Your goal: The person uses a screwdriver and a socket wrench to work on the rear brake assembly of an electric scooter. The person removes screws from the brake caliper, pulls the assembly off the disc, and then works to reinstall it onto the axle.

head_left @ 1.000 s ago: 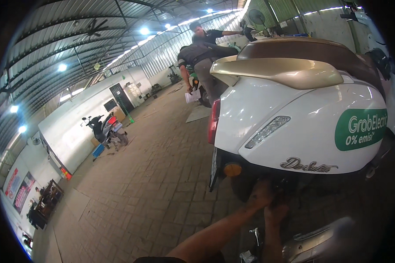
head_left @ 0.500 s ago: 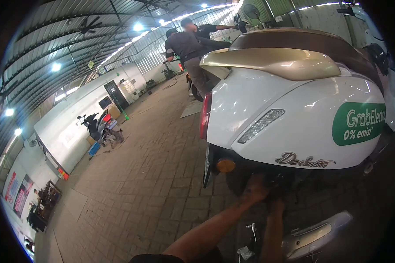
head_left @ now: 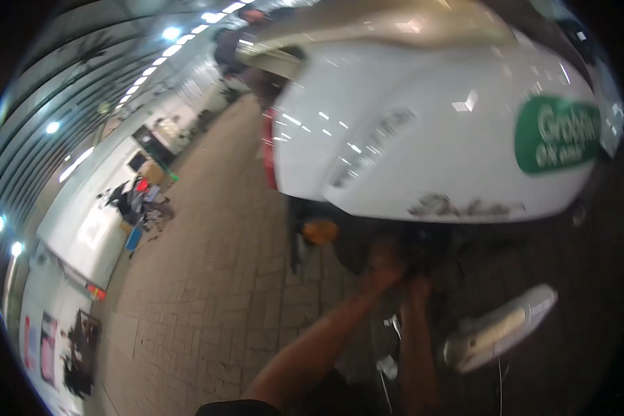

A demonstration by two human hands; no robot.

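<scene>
A white scooter (head_left: 423, 152) fills the upper right, with a gold grab rail (head_left: 381, 26), a red tail light (head_left: 269, 149) and an orange reflector (head_left: 320, 231). Both my arms reach under its rear body. My left hand (head_left: 385, 265) is beside the dark rear wheel (head_left: 353, 251), its fingers lost in shadow and blur. Close on its right, my right hand (head_left: 416, 283) reaches up to the dark parts below the body; its fingers are hidden too. What either hand touches cannot be made out.
A detached white and beige panel (head_left: 500, 331) lies on the brick floor (head_left: 243, 298) right of my right forearm. A shiny metal tool (head_left: 393, 324) and a crumpled pale piece (head_left: 387, 366) lie between my forearms. Another scooter (head_left: 137, 204) stands far left; a person (head_left: 232, 48) is behind the white scooter.
My view has tilted and come closer, so the scooter sits higher and further left, and the picture is blurred. Both hands remain under the scooter's rear.
</scene>
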